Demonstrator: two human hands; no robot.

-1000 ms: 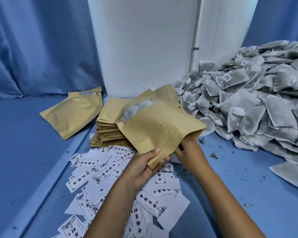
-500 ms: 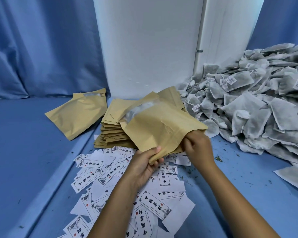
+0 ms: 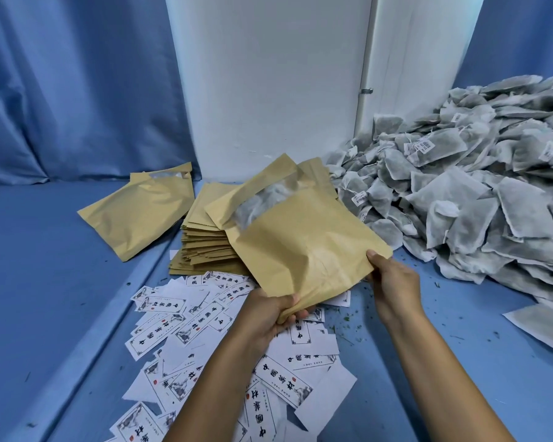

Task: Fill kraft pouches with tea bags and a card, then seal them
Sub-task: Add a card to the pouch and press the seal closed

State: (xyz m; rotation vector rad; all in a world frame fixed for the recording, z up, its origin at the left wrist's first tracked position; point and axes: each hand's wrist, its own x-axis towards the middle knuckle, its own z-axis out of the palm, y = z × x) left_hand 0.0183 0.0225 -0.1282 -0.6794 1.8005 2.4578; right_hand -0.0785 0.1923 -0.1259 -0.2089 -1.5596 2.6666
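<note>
Both hands gripping filled kraft pouch (image 3: 304, 247): left hand (image 3: 270, 311) pinching bottom corner, right hand (image 3: 393, 282) now shifting to side edge; likely readying for sealing.

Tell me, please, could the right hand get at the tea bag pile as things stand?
Probably yes: the tea bag pile lies right beside the right hand with nothing between, though it must first release the pouch.
</note>
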